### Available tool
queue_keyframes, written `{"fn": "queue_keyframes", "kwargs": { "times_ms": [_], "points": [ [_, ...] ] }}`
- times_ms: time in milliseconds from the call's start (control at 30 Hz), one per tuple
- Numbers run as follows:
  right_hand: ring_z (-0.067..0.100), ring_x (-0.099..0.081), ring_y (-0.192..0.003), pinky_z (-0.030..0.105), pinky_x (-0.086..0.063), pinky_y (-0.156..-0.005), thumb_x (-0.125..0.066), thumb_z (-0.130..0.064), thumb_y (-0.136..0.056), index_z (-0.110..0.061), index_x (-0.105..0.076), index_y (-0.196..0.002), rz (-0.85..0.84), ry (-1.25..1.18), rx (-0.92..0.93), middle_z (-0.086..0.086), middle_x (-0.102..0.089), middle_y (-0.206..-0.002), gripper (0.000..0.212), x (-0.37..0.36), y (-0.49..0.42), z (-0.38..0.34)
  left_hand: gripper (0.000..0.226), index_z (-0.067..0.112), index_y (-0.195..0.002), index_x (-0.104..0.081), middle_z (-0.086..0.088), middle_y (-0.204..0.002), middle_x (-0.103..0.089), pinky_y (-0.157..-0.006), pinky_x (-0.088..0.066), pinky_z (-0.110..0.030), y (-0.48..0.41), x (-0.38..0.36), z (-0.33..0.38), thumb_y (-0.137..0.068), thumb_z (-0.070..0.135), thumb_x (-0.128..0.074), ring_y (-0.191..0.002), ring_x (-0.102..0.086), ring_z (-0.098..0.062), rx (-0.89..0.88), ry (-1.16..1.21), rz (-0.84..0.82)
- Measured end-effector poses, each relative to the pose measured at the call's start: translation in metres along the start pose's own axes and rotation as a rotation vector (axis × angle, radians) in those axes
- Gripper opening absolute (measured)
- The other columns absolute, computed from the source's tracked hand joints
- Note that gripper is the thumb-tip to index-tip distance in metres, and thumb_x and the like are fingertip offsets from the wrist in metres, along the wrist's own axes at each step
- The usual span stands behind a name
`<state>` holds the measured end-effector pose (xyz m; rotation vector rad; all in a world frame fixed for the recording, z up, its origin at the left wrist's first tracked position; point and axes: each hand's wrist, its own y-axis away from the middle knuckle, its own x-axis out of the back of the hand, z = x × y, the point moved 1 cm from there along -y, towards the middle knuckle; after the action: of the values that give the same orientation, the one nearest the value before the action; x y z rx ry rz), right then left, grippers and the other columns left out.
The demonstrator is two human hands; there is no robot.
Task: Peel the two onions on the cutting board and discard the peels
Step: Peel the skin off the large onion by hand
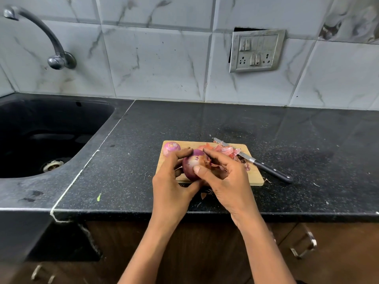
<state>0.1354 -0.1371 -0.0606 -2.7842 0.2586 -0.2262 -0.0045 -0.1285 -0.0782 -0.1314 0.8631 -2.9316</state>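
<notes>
The left hand [170, 181] cups the onion [191, 163] in curled fingers; the right hand [227, 181], touching it, pinches the same onion between thumb and forefinger.

Two onions [171, 148] [191, 165], one cutting board [255, 178], one knife [268, 169], one heap of peels [224, 150], two hands [170, 181] [227, 181]

Onion [191, 163] underside hidden btwn left hand [170, 181] & right hand [227, 181], ctr frame. Knife [266, 168] blade partly under peels [225, 150]. Sink [41, 124] cut off at left edge. Cabinet handle [303, 244], lower right, blurred.
</notes>
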Motion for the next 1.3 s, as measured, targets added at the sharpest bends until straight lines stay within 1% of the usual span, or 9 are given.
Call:
{"fn": "queue_keyframes", "kwargs": {
  "times_ms": [233, 400, 567, 667, 900, 1000, 1067, 1200, 1300],
  "points": [
    [0.011, -0.059, -0.129, 0.051, -0.048, -0.109, -0.073, -0.035, -0.075, -0.019, -0.065, -0.136, -0.036, -0.091, -0.058, -0.009, -0.066, -0.135, 0.064, 0.003, -0.002, 0.011, 0.070, 0.021, -0.131, -0.062, 0.004, -0.128, -0.068, -0.098, -0.056, -0.038, -0.005, 0.006, -0.002, -0.071, 0.000, -0.090, -0.117, -0.068, -0.017, 0.059, 0.074, -0.128],
    [0.011, -0.060, -0.128, 0.050, -0.048, -0.108, -0.064, -0.013, -0.082, -0.017, -0.067, -0.132, -0.021, -0.148, -0.061, -0.007, -0.068, -0.132, 0.051, 0.005, -0.001, 0.017, 0.076, 0.019, -0.133, -0.061, 0.000, -0.128, -0.068, -0.094, -0.059, -0.035, -0.006, 0.006, -0.004, -0.066, -0.004, -0.091, -0.115, -0.069, -0.017, 0.124, 0.153, -0.136],
    [0.014, -0.067, -0.118, 0.057, -0.053, -0.100, -0.073, -0.023, -0.082, -0.019, -0.074, -0.123, 0.026, -0.188, -0.081, -0.011, -0.073, -0.121, 0.041, 0.000, -0.003, 0.014, 0.077, 0.025, -0.126, -0.064, 0.013, -0.125, -0.065, -0.091, -0.059, -0.032, -0.004, 0.003, -0.003, -0.058, 0.008, -0.098, -0.115, -0.067, -0.013, -0.011, -0.053, -0.086],
    [0.016, -0.069, -0.115, 0.054, -0.056, -0.095, -0.071, -0.019, -0.083, -0.020, -0.076, -0.118, 0.050, -0.181, -0.091, -0.011, -0.075, -0.116, 0.036, -0.001, -0.004, 0.014, 0.077, 0.022, -0.127, -0.065, 0.012, -0.126, -0.062, -0.094, -0.056, -0.027, -0.005, 0.003, -0.002, -0.058, 0.012, -0.098, -0.119, -0.063, -0.012, -0.059, -0.113, -0.114],
    [0.015, -0.064, -0.123, 0.049, -0.055, -0.098, -0.063, -0.002, -0.094, -0.006, -0.070, -0.126, -0.012, -0.265, -0.125, -0.014, -0.073, -0.120, 0.033, 0.007, -0.002, 0.013, 0.079, 0.028, -0.134, -0.066, 0.010, -0.130, -0.066, -0.100, -0.056, -0.045, -0.008, 0.008, -0.006, -0.063, 0.009, -0.095, -0.119, -0.067, -0.018, 0.105, 0.034, -0.214],
    [0.008, -0.061, -0.126, 0.049, -0.050, -0.107, -0.056, 0.007, -0.092, -0.012, -0.070, -0.127, -0.005, -0.213, -0.098, -0.012, -0.072, -0.124, 0.042, 0.008, -0.001, 0.014, 0.077, 0.029, -0.132, -0.066, 0.000, -0.125, -0.071, -0.099, -0.057, -0.046, -0.008, 0.008, -0.008, -0.061, 0.016, -0.094, -0.112, -0.071, -0.020, 0.182, 0.106, -0.182],
    [0.007, -0.061, -0.126, 0.050, -0.048, -0.109, -0.057, 0.007, -0.091, -0.014, -0.071, -0.126, 0.003, -0.210, -0.102, -0.010, -0.072, -0.124, 0.043, 0.008, -0.001, 0.016, 0.076, 0.029, -0.130, -0.066, -0.003, -0.123, -0.072, -0.099, -0.057, -0.047, -0.009, 0.008, -0.009, -0.060, 0.018, -0.095, -0.111, -0.071, -0.023, 0.216, 0.139, -0.173],
    [0.006, -0.062, -0.124, 0.052, -0.048, -0.109, -0.071, -0.013, -0.086, -0.012, -0.070, -0.128, -0.023, -0.226, -0.127, -0.007, -0.072, -0.125, 0.041, 0.004, -0.001, 0.013, 0.073, 0.026, -0.123, -0.066, 0.002, -0.121, -0.072, -0.096, -0.058, -0.048, -0.008, 0.009, -0.008, -0.060, 0.010, -0.097, -0.107, -0.072, -0.020, 0.199, 0.082, -0.166],
    [0.001, -0.063, -0.120, 0.046, -0.051, -0.107, -0.072, -0.010, -0.088, -0.015, -0.072, -0.124, -0.006, -0.211, -0.121, -0.010, -0.073, -0.122, 0.036, 0.001, -0.002, 0.011, 0.073, 0.028, -0.118, -0.064, 0.002, -0.122, -0.070, -0.094, -0.058, -0.052, -0.009, 0.010, -0.008, -0.057, 0.012, -0.099, -0.106, -0.071, -0.020, 0.186, 0.066, -0.162]
  ]
}}
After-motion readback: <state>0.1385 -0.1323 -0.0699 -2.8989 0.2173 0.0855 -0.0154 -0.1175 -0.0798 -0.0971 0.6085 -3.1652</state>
